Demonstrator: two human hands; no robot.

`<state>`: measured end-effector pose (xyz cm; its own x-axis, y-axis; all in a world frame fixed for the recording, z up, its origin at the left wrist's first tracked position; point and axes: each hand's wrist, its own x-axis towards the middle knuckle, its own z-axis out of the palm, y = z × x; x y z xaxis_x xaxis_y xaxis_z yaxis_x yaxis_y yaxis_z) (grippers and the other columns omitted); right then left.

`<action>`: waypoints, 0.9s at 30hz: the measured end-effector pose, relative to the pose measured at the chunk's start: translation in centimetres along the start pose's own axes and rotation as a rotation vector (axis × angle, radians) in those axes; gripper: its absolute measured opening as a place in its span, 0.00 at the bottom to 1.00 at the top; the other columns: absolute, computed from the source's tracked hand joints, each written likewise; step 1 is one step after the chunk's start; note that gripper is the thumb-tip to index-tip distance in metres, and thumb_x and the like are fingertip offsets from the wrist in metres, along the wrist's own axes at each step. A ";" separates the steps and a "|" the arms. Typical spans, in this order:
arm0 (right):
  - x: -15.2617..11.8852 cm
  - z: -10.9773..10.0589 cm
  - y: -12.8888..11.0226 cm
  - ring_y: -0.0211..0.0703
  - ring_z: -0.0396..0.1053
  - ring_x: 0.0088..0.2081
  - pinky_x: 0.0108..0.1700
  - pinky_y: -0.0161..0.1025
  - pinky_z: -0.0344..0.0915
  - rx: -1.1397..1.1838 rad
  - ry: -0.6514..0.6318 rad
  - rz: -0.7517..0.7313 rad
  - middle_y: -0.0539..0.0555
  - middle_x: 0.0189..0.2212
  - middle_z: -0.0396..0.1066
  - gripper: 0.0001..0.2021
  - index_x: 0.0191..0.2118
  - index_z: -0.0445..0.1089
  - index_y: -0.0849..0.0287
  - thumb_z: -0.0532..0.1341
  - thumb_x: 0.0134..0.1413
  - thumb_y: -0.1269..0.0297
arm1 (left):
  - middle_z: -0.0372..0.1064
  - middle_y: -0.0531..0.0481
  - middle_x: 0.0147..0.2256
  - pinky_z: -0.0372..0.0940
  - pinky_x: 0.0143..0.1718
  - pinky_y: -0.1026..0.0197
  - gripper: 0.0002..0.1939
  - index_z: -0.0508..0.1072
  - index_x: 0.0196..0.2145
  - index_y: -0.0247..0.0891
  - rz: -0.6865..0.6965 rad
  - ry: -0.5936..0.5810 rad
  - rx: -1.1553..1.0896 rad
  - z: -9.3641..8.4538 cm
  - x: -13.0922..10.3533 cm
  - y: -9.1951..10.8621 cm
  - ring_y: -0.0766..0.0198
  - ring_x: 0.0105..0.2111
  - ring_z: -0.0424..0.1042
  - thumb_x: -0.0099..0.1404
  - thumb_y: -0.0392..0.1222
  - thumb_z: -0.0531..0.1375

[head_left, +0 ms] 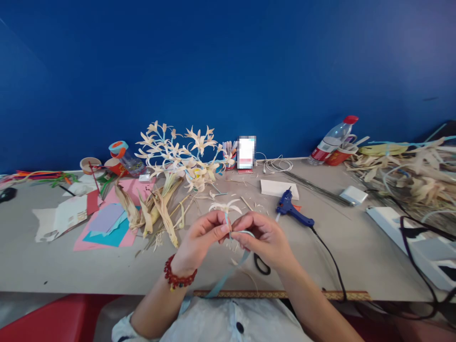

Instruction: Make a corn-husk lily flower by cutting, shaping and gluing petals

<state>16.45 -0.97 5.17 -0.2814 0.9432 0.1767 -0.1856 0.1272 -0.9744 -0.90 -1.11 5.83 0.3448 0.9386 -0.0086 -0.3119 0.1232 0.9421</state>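
At the middle of the table, my left hand [210, 232] pinches the stem of a cream husk flower [225, 207], whose petals spread above the fingers. Touching close beside it, my right hand [261, 237] has its fingers closed on a light blue strip [224, 280], which meets the stem and hangs down towards my shirt. Behind my hands stands a bunch of similar cream flowers on pale blue stems [195, 164]. Black scissor handles [262, 265] show under my right hand, with the rest hidden.
A blue glue gun [294, 209] with a black cord lies right of my hands, near a white box [280, 189]. Dried husks [166, 209] and coloured paper [110, 228] lie left. A bottle [329, 142], power strip [413, 242] and wires [317, 189] are right.
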 end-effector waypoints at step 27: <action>0.0 1.5 0.1 0.35 0.66 0.19 0.20 0.32 0.64 0.156 0.110 0.045 0.51 0.23 0.74 0.11 0.24 0.69 0.58 0.72 0.45 0.62 | 0.64 0.53 0.27 0.55 0.28 0.65 0.10 0.72 0.29 0.35 0.029 0.127 -0.036 0.2 0.1 -0.4 0.69 0.26 0.59 0.60 0.43 0.66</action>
<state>15.05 -1.38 5.32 -0.1894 0.9759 0.1086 -0.3211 0.0430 -0.9461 -0.62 -1.15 5.54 0.2210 0.9749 -0.0263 -0.3525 0.1050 0.9299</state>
